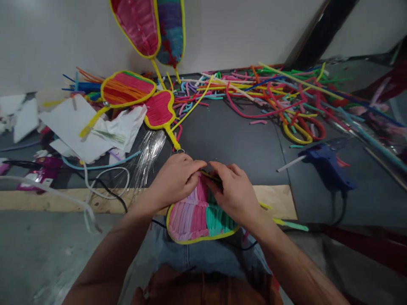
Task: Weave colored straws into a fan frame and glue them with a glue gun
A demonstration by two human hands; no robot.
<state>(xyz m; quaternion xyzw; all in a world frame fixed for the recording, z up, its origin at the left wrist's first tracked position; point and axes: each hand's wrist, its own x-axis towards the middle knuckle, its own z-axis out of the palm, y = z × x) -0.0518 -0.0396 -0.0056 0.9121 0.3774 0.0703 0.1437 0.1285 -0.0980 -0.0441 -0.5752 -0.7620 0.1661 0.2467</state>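
Observation:
A rounded pipe-cleaner panel (190, 218), striped pink, lilac and teal with a yellow border, is held over my lap at the table's front edge. My left hand (173, 178) is closed on its far end, thumb and forefinger pinched together. Close beside it, my right hand (237, 190) also pinches that end, its fingers curled. A thin dark strip shows between the fingertips; what it is I cannot make out. Just beyond my left hand lies a pink pipe-cleaner shape (159, 111) with a yellow rim and stem.
Loose pipe cleaners (222, 87) are heaped along the back. Scissors (297, 132) and a blue glue gun (332, 163) with its cord lie to the right. White paper pieces (79, 127), silvery strands (149, 152) and a white cable (60, 186) are at left. Yellow-rimmed panels (140, 25) lean against the wall.

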